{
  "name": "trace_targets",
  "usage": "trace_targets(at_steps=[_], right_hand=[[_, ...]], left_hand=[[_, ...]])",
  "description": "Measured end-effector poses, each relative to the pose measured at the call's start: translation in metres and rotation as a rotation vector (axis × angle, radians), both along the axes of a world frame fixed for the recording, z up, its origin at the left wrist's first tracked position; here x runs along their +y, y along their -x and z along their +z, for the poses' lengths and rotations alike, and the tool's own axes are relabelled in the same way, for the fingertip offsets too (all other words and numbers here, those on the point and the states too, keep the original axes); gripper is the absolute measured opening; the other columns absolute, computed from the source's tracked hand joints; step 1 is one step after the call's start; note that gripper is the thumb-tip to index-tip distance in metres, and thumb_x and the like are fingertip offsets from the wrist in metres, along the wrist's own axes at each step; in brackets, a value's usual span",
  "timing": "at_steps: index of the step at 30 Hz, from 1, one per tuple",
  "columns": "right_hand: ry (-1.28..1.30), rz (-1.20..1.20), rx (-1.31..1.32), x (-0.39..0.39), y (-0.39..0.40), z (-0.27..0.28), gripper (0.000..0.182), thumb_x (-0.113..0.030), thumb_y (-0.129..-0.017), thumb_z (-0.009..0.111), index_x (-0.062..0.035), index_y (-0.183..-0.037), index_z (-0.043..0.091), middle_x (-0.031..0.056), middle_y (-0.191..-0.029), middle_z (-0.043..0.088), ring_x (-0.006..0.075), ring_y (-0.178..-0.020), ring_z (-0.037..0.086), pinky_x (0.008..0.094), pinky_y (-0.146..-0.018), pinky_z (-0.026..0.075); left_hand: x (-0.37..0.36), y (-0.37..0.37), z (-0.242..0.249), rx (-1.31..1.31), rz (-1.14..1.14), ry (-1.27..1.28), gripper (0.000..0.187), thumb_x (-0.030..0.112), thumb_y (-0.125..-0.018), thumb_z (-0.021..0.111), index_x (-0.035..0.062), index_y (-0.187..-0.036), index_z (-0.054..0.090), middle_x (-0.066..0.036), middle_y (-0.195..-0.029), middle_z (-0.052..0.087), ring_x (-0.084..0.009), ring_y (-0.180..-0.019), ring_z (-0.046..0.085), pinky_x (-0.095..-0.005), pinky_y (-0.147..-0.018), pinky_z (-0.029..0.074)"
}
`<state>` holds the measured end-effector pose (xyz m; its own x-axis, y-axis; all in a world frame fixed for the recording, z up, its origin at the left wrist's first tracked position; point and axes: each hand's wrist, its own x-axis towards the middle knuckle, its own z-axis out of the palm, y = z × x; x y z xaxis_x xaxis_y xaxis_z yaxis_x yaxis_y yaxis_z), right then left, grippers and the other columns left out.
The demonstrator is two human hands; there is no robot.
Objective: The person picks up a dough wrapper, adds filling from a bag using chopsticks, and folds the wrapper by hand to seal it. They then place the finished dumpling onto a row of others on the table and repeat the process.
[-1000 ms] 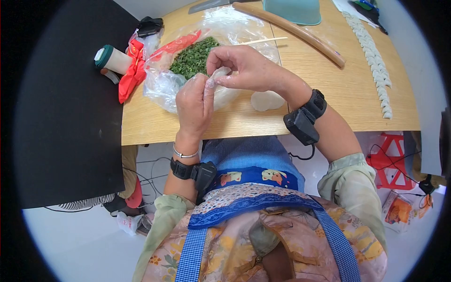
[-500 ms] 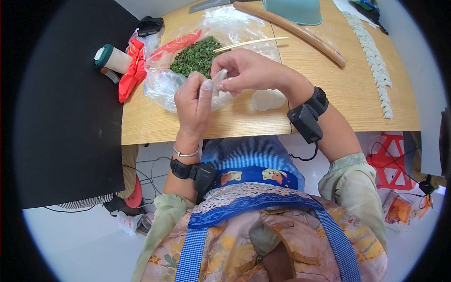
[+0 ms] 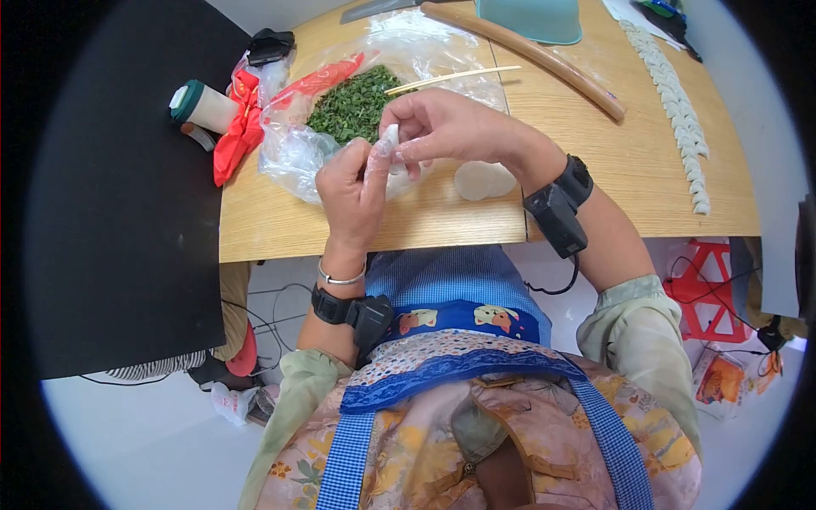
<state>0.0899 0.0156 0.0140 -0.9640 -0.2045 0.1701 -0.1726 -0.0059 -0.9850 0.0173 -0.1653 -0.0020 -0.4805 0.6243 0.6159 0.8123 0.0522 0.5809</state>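
My left hand (image 3: 350, 194) and my right hand (image 3: 442, 126) meet above the table's front edge, both pinching a small white dumpling (image 3: 388, 138) between their fingertips. Most of the dumpling is hidden by my fingers. Just behind the hands lies a clear plastic bag with chopped green filling (image 3: 350, 100), and a pair of chopsticks (image 3: 450, 78) rests across it. A stack of round dough wrappers (image 3: 483, 179) lies on the table under my right wrist.
A row of finished dumplings (image 3: 676, 102) runs along the right of the wooden table (image 3: 629, 161). A long rolling pin (image 3: 527, 55), a teal container (image 3: 531, 19), a red bag (image 3: 242, 127) and a small bottle (image 3: 202, 106) lie further back and left.
My right hand has shifted slightly lower and nearer, its fingers working along the dumpling's edge. The chopsticks, hidden partly before, now show more. My left hand has barely moved.
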Motion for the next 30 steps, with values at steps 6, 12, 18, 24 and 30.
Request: trace_targets(at_steps=[6, 12, 18, 24, 30], right_hand=[[-0.049, 0.022, 0.008, 0.0005, -0.0018, 0.0030, 0.018, -0.017, -0.086, 0.066, -0.0010, -0.094, 0.061, 0.0009, -0.075, 0.060, 0.0072, -0.067, 0.056, 0.0224, -0.063, 0.046], [-0.119, 0.031, 0.009, -0.0013, -0.0019, 0.0032, 0.019, -0.018, -0.087, 0.066, -0.0007, -0.094, 0.063, 0.0001, -0.075, 0.060, 0.0066, -0.067, 0.054, 0.0220, -0.062, 0.045], [-0.122, -0.005, 0.009, -0.0019, -0.0025, 0.0036, 0.018, -0.017, -0.087, 0.065, -0.0007, -0.093, 0.063, -0.0003, -0.074, 0.059, 0.0067, -0.067, 0.054, 0.0218, -0.061, 0.045], [-0.145, -0.012, 0.008, -0.0016, -0.0043, 0.0054, 0.017, -0.017, -0.087, 0.065, -0.0010, -0.092, 0.063, -0.0002, -0.074, 0.059, 0.0067, -0.067, 0.054, 0.0216, -0.061, 0.045], [-0.129, -0.002, 0.016, -0.0017, -0.0016, 0.0017, 0.017, -0.017, -0.087, 0.065, -0.0013, -0.092, 0.063, -0.0001, -0.073, 0.059, 0.0067, -0.066, 0.054, 0.0213, -0.060, 0.045]], left_hand=[[0.0004, 0.0065, -0.0020, -0.692, -0.141, -0.215, 0.038, 0.032, -0.102, 0.042, 0.0067, -0.076, 0.053, 0.006, -0.065, 0.043, -0.0043, -0.057, 0.037, -0.0217, -0.050, 0.027], [-0.0004, 0.0064, -0.0004, -0.682, -0.168, -0.200, 0.036, 0.031, -0.102, 0.043, 0.0069, -0.077, 0.052, 0.005, -0.065, 0.042, -0.0034, -0.058, 0.037, -0.0202, -0.051, 0.028], [0.0003, 0.0051, -0.0013, -0.552, -0.153, -0.166, 0.027, 0.019, -0.100, 0.049, 0.0062, -0.076, 0.051, 0.006, -0.066, 0.041, -0.0030, -0.060, 0.035, -0.0209, -0.052, 0.029], [0.0003, 0.0111, -0.0076, -0.453, -0.147, -0.147, 0.022, 0.012, -0.098, 0.051, 0.0045, -0.077, 0.049, 0.006, -0.067, 0.041, -0.0030, -0.063, 0.036, -0.0209, -0.054, 0.030], [0.0009, 0.0046, -0.0024, -0.409, -0.099, -0.121, 0.021, 0.008, -0.096, 0.052, 0.0040, -0.075, 0.050, 0.005, -0.067, 0.043, -0.0034, -0.064, 0.037, -0.0217, -0.054, 0.031]])
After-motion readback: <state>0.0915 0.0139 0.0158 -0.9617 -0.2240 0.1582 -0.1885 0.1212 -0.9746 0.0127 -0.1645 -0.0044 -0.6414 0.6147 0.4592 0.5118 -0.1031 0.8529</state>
